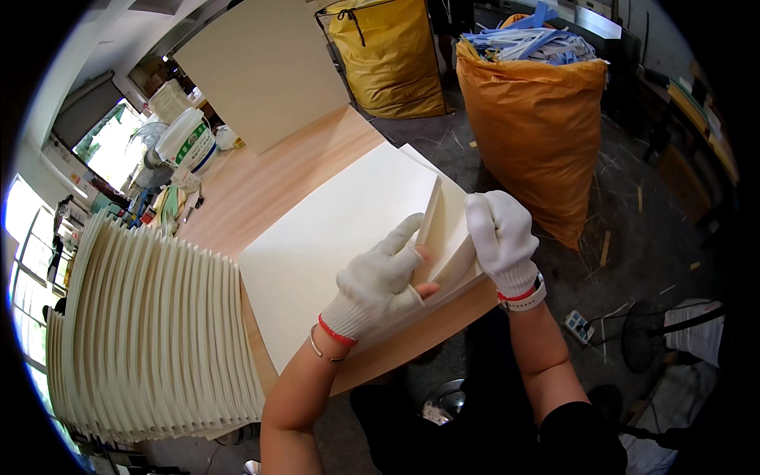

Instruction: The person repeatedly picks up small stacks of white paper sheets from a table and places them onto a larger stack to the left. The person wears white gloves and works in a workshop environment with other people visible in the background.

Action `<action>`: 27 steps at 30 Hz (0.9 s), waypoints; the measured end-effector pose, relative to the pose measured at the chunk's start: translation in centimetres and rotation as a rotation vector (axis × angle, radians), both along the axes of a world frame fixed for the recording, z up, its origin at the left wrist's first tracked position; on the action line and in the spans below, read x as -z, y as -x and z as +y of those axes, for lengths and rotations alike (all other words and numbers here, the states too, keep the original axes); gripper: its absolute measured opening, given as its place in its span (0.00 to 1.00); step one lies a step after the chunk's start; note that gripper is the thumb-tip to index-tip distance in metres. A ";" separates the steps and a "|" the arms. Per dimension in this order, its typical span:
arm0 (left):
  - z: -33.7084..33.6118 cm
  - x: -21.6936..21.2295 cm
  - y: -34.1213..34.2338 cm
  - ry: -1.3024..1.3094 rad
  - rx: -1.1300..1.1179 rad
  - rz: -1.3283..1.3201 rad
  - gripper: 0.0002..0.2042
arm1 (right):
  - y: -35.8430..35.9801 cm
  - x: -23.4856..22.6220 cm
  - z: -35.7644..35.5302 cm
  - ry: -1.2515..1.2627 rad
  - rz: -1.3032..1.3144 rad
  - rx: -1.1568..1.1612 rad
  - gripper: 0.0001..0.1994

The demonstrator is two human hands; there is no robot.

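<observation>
A large white sheet of paper or thin card lies on the wooden table, with its right part raised in a curved flap. My left hand, in a white knitted glove with bare fingertips showing, rests on the sheet beside this flap, its fingers apart. At the sheet's right edge, my right hand, also gloved, is closed with the fingers curled in. It grips the lifted edge of the white sheet; its fingertips are hidden. More pale layers show under the flap.
A tall stack of folded cream sheets stands at the left. On the wooden table are an upright beige board and a white bucket. Beyond are an orange sack of strips and a yellow bag.
</observation>
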State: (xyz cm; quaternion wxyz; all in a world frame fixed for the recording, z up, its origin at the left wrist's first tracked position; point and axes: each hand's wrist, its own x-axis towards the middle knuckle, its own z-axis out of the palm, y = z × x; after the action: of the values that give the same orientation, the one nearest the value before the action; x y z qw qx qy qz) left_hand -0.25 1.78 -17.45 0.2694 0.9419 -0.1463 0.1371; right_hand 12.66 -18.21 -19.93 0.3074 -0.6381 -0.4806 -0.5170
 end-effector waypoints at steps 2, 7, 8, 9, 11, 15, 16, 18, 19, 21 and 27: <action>0.0 -0.2 0.1 0.013 -0.010 0.029 0.19 | 0.1 0.2 0.0 0.017 0.031 0.004 0.20; 0.3 0.6 0.0 0.055 -0.005 -0.007 0.22 | 0.2 -0.3 -0.2 -0.007 0.035 -0.054 0.16; 0.2 0.5 0.0 0.025 0.009 -0.038 0.21 | 0.2 -0.4 -0.2 -0.009 0.051 -0.098 0.16; 0.2 0.4 0.2 -0.007 0.019 -0.068 0.21 | 0.1 -0.6 -0.2 0.007 0.047 -0.126 0.15; 0.1 0.7 0.4 -0.014 0.033 -0.147 0.22 | 0.2 -1.0 0.0 0.021 0.040 -0.151 0.14; 0.2 0.7 0.1 -0.013 0.062 -0.104 0.22 | 0.3 -0.3 0.7 -0.042 0.022 -0.058 0.13; 0.2 0.6 0.0 -0.003 0.072 -0.063 0.23 | 0.4 -0.2 0.8 -0.055 0.013 -0.030 0.13; 0.3 0.8 -0.1 0.048 0.079 -0.012 0.23 | 0.3 0.0 0.8 -0.052 0.044 -0.025 0.14; 0.4 0.9 -0.2 0.089 0.079 -0.002 0.23 | 0.2 0.2 0.6 -0.034 0.084 -0.049 0.14; 0.0 1.0 0.1 0.058 0.029 -0.060 0.24 | 0.1 0.4 0.6 -0.028 0.128 -0.079 0.14; 0.0 0.9 0.3 0.072 0.030 -0.062 0.26 | 0.4 -0.2 0.7 -0.064 0.041 -0.062 0.11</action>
State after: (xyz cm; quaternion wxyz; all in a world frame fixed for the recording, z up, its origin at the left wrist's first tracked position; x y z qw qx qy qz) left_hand -0.54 1.82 -18.35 0.3006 0.9246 -0.1638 0.1674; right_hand 12.23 -17.53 -19.74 0.3532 -0.6233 -0.4769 -0.5093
